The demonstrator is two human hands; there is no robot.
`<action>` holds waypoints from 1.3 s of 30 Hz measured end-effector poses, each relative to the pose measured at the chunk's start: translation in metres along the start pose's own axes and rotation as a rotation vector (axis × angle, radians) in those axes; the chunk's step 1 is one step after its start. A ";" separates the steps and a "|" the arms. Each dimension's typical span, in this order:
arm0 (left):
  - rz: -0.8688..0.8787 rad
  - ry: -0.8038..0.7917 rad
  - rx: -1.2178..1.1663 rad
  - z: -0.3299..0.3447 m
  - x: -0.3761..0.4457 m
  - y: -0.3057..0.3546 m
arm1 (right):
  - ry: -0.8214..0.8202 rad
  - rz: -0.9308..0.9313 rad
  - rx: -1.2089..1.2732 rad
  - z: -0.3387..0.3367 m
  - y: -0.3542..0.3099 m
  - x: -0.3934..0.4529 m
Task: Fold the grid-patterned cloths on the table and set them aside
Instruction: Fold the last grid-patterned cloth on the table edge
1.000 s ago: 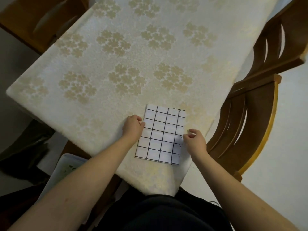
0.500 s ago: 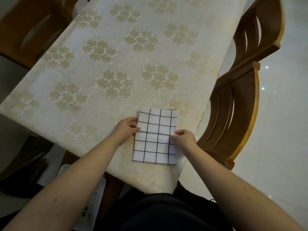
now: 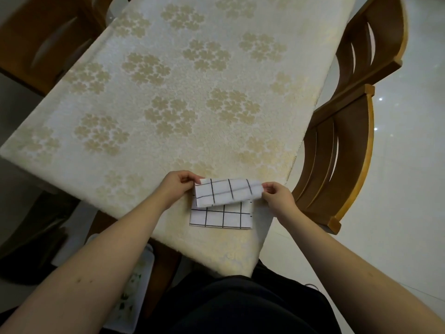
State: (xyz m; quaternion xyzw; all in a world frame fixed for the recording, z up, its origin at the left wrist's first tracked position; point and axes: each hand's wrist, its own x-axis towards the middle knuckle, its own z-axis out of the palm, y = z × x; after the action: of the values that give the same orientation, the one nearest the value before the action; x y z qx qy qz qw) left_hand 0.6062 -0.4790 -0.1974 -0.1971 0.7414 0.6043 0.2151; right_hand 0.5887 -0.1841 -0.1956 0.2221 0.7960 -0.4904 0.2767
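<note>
Since the earlier frame: far half of the grid-patterned cloth (image 3: 222,206) raised off the table and turned toward the near edge; previously it lay flat.

Item: one white cloth with black grid lines, lower centre of the frame, near the table's near right corner. Near half lies flat on the cream floral tablecloth (image 3: 183,97); far half is lifted and curls over it. Left hand (image 3: 179,186) pinches the raised edge at its left corner, thumb and fingers curled on the fabric. Right hand (image 3: 279,197) pinches the same edge at its right corner, fingers likewise curled. Surroundings: wooden chair (image 3: 349,150) at right of frame, touching the table's side; second wooden chair (image 3: 48,37) at upper left; pale tiled floor (image 3: 409,189) at right.
</note>
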 end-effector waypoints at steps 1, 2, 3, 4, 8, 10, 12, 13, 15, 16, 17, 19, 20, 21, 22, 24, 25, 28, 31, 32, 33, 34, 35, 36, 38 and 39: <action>0.009 -0.036 0.022 -0.002 -0.001 -0.001 | -0.002 -0.004 0.014 -0.001 0.001 0.000; 0.017 -0.071 0.055 -0.005 -0.001 -0.003 | 0.006 -0.012 0.018 -0.002 0.003 -0.001; 0.024 -0.109 0.087 -0.008 -0.001 -0.004 | 0.020 -0.017 0.013 -0.003 0.004 -0.002; 0.031 -0.148 0.130 -0.011 -0.002 -0.003 | 0.032 -0.017 0.005 -0.004 0.004 -0.004; 0.067 -0.241 0.332 -0.019 -0.003 -0.002 | 0.075 -0.035 -0.069 -0.003 0.004 -0.011; 0.072 -0.230 0.376 -0.018 -0.004 -0.003 | 0.077 -0.111 -0.166 0.001 0.002 -0.016; 0.038 -0.155 0.323 -0.013 -0.005 -0.004 | 0.044 -0.206 -0.276 0.009 -0.002 -0.017; 0.027 -0.100 0.283 -0.009 -0.007 -0.004 | 0.022 -0.250 -0.332 0.014 -0.004 -0.016; 0.058 -0.015 0.259 -0.002 -0.010 -0.004 | -0.006 -0.322 -0.467 0.026 -0.011 -0.011; 0.082 0.000 0.271 0.001 -0.012 -0.004 | -0.011 -0.347 -0.547 0.031 -0.015 -0.009; 0.094 0.010 0.282 0.005 -0.014 -0.003 | -0.014 -0.368 -0.625 0.036 -0.018 -0.006; 0.108 0.037 0.312 0.011 -0.015 -0.003 | -0.038 -0.419 -0.737 0.044 -0.025 -0.004; 0.118 0.049 0.340 0.012 -0.016 -0.002 | -0.062 -0.447 -0.765 0.047 -0.029 -0.003; 0.126 0.055 0.370 0.013 -0.016 -0.001 | -0.091 -0.470 -0.787 0.050 -0.033 -0.002; 0.134 0.049 0.392 0.014 -0.015 -0.001 | -0.121 -0.493 -0.821 0.053 -0.036 -0.001; 0.127 0.024 0.389 0.011 -0.014 -0.002 | -0.185 -0.528 -0.908 0.058 -0.042 0.002; 0.109 0.019 0.370 0.010 -0.014 -0.002 | -0.208 -0.540 -0.952 0.060 -0.044 0.004; 0.105 0.053 0.392 0.006 -0.017 0.000 | -0.274 -0.551 -1.062 0.059 -0.051 0.009; 0.058 0.067 0.323 0.001 -0.019 -0.002 | -0.390 -0.491 -0.933 0.045 -0.053 0.014; 0.031 0.065 0.289 0.000 -0.019 -0.003 | -0.402 -0.453 -0.852 0.040 -0.053 0.014; 0.005 0.068 0.250 0.000 -0.019 -0.005 | -0.394 -0.424 -0.778 0.033 -0.052 0.014; -0.025 0.082 0.195 0.000 -0.018 -0.007 | -0.373 -0.396 -0.705 0.028 -0.052 0.014; -0.051 0.105 0.123 0.002 -0.018 -0.007 | -0.352 -0.360 -0.619 0.023 -0.050 0.013; -0.080 0.138 0.054 0.003 -0.018 -0.007 | -0.344 -0.308 -0.496 0.019 -0.048 0.012; -0.120 0.194 -0.066 0.007 -0.019 -0.007 | -0.363 -0.158 -0.180 0.015 -0.042 0.007; -0.132 0.214 -0.124 0.008 -0.020 -0.006 | -0.366 -0.091 -0.052 0.015 -0.038 0.005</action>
State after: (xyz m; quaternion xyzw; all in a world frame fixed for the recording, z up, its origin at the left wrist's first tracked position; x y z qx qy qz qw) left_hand 0.6270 -0.4719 -0.1923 -0.3216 0.7067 0.6091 0.1617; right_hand 0.5643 -0.2129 -0.1790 0.0857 0.7540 -0.5140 0.3999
